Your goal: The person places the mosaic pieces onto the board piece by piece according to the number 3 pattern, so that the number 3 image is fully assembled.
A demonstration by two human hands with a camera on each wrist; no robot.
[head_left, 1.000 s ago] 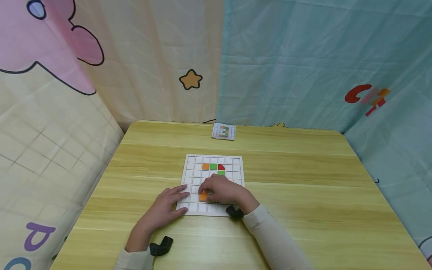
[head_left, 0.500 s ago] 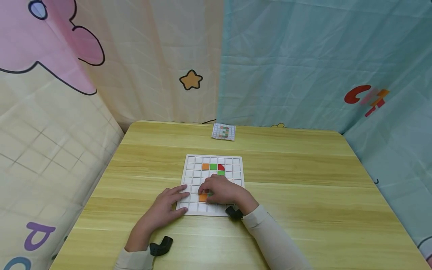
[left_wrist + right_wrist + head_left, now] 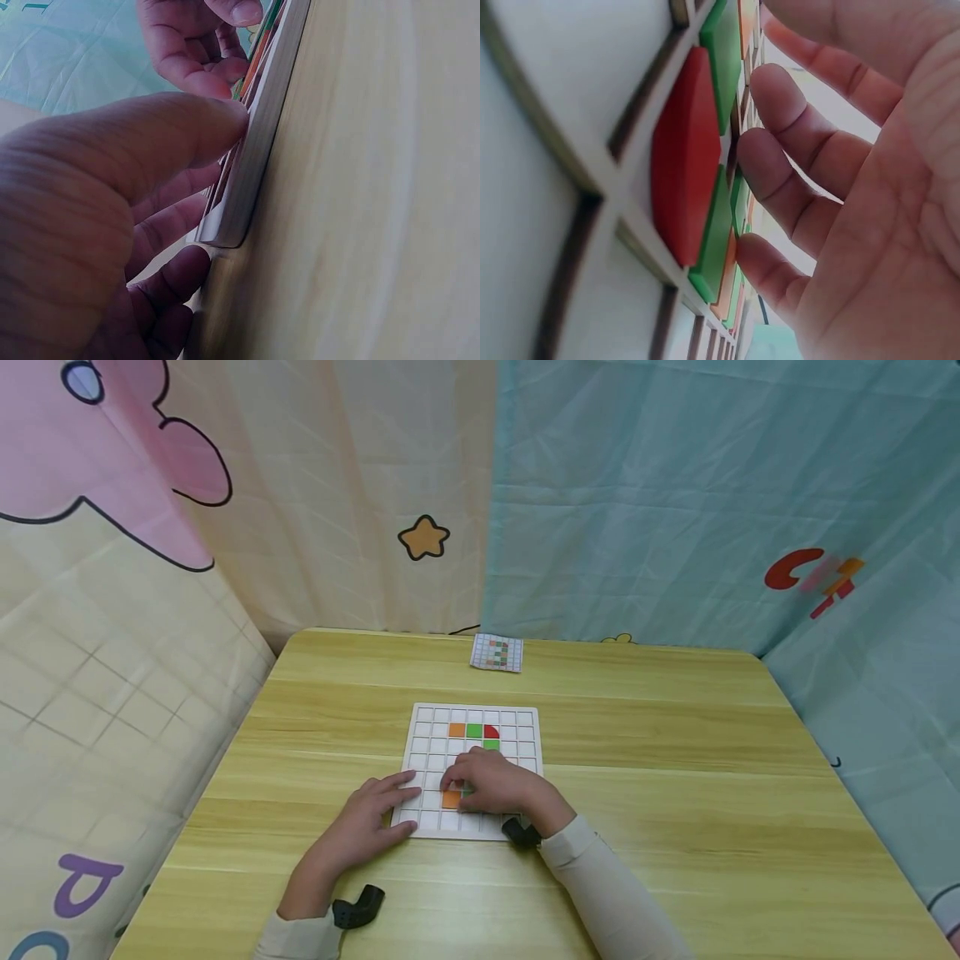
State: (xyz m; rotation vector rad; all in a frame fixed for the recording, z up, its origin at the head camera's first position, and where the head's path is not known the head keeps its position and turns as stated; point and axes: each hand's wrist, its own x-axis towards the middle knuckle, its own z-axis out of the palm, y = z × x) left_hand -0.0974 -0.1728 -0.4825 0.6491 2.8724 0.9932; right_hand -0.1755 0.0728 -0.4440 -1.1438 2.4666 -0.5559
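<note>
A white gridded board [image 3: 423, 727] lies on the table, holding orange, green and red tiles. My right hand [image 3: 491, 781] reaches over its lower middle, thumb and index finger on opposite sides of an orange square tile [image 3: 452, 800], which they appear to pinch. It hides part of the board and its tiles. In the right wrist view the other fingertips [image 3: 769, 161] hover close to green tiles [image 3: 721, 64] behind a red quarter-round tile [image 3: 682, 165]. My left hand [image 3: 367, 817] lies with spread fingers on the board's left edge, its thumb [image 3: 202, 127] at the near edge.
A small pattern card [image 3: 497, 653] with a coloured grid lies at the table's far edge. The wooden table [image 3: 675, 793] extends on both sides of the board. Printed curtains [image 3: 637, 510] hang behind and beside it. Black wrist devices [image 3: 358, 907] sit on both wrists.
The orange tile by my right hand has shifted very slightly left, and a bit of a green tile now shows beside it. Both hands have stayed nearly still.
</note>
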